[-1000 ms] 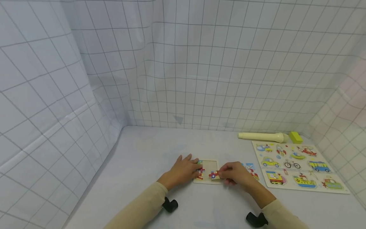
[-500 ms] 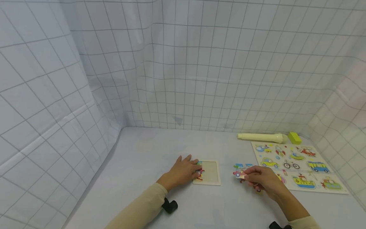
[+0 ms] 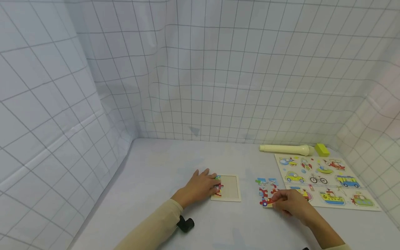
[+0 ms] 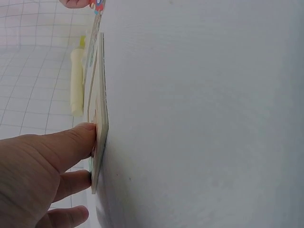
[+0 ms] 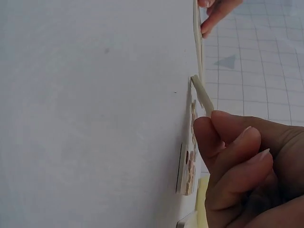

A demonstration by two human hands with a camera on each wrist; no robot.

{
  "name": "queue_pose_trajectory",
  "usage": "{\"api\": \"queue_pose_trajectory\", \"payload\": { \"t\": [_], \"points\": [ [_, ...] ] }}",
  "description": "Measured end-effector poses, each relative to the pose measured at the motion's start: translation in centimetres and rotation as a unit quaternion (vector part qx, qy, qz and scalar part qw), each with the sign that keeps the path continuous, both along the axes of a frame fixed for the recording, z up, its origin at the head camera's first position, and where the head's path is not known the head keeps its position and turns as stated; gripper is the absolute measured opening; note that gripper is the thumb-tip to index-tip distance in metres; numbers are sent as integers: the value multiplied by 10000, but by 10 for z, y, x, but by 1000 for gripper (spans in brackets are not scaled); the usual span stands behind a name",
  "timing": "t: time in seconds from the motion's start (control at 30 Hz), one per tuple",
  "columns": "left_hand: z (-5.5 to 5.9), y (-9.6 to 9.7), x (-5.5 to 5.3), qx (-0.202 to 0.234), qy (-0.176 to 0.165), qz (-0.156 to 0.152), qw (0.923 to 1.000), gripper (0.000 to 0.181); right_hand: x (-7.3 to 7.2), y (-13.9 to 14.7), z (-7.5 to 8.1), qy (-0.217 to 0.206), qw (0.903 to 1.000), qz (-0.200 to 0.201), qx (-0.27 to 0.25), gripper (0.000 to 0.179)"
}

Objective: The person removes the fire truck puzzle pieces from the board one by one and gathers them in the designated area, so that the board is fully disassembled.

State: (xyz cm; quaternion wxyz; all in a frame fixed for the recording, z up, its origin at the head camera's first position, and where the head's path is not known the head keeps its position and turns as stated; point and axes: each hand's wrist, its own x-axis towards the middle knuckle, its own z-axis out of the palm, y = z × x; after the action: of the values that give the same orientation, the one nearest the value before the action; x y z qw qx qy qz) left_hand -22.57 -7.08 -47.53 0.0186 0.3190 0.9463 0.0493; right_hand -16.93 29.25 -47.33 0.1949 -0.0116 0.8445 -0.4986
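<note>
Left hand (image 3: pixel 200 185): fingers spread, resting over the left side of the tray (image 3: pixel 230 187), which lies flat on the surface (image 3: pixel 175 163). A red-and-green printed strip shows in the tray beside the fingertips; the recess to its right is plain. Right hand (image 3: pixel 292 203): thumb and forefinger pinch a piece (image 3: pixel 267 202) bearing a blue wheel, at the near end of a cluster of loose pieces (image 3: pixel 263 183) to the right of the tray. The right wrist view shows the piece tilted, its far edge low; whether it touches its neighbours is hard to tell. Right of the cluster lies the picture board (image 3: pixel 315 198), with vehicles across its face. Beyond the board, a cream stick (image 3: pixel 284 149) and a yellow block (image 3: pixel 322 150) lie near each other. A gridded cloth (image 3: pixel 203 80) rises behind.
</note>
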Motion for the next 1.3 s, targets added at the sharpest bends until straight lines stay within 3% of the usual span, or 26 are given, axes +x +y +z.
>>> {"api": "queue_pose_trajectory", "payload": {
  "t": [0.2,0.4,0.57,0.83,0.97,1.13,1.3],
  "points": [
    [-2,0,-1,-10,-5,-24,10000,39,3,-5,2,620,9941,135,875,9],
    [-1,0,0,42,-75,-20,10000,39,4,-4,4,875,9883,220,1231,9],
    [0,0,0,2,-60,-35,10000,39,0,-2,10,854,9914,35,988,21],
    [-3,1,0,37,-28,14,10000,39,-21,-20,30,1500,9886,-12,87,35],
    [-5,2,1,99,-63,16,9999,39,-33,-45,34,1157,9927,14,-333,37],
    [-4,-1,2,-8,-115,208,9997,38,-52,-83,26,429,9955,290,-789,36],
    [-6,2,0,67,-154,136,9998,36,-68,-101,16,209,9939,432,-994,34]
  ]
}}
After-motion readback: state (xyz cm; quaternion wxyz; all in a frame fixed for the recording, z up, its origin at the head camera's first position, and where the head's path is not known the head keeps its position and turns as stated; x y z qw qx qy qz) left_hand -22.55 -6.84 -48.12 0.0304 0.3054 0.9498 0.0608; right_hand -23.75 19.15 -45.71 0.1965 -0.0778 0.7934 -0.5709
